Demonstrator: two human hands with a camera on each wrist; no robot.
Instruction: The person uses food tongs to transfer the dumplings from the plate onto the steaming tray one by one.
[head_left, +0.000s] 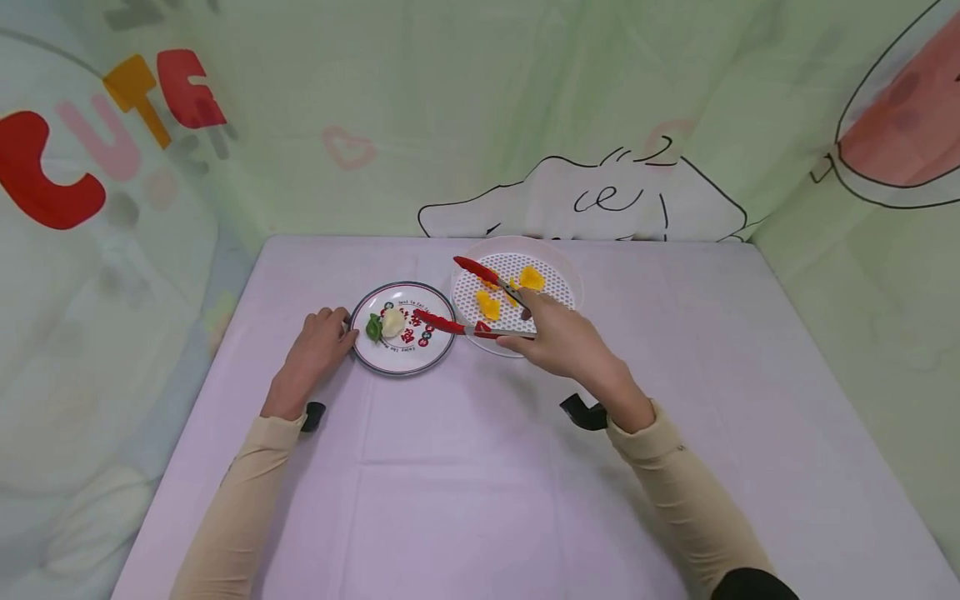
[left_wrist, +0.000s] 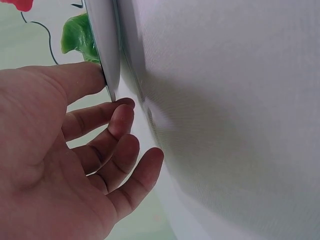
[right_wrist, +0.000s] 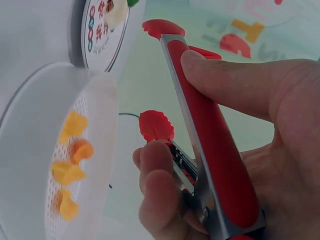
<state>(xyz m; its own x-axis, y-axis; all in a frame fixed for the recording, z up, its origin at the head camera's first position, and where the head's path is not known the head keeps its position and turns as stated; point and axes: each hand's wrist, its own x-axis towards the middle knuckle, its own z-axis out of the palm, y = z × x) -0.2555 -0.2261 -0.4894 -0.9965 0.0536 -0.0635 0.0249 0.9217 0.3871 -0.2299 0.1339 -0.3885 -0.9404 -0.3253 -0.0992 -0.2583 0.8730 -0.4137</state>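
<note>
My left hand (head_left: 313,356) pinches the left rim of a white plate (head_left: 401,363), thumb above and a fingertip below in the left wrist view. A green dumpling-like piece (head_left: 374,327) and a cream one (head_left: 392,322) lie side by side on the plate. In my right hand (head_left: 562,337) is a pair of red and metal tongs (right_wrist: 210,135), gripped between thumb and fingers. Its two red tips stand well apart with nothing between them, one over the plate, the other over a white perforated basket (head_left: 566,265). Several yellow and orange pieces (head_left: 488,305) lie in the basket.
A pale lilac cloth covers the table (head_left: 465,500). Behind it hangs a green printed curtain (head_left: 390,108), meeting the table's back edge. The basket stands close against the plate's right side.
</note>
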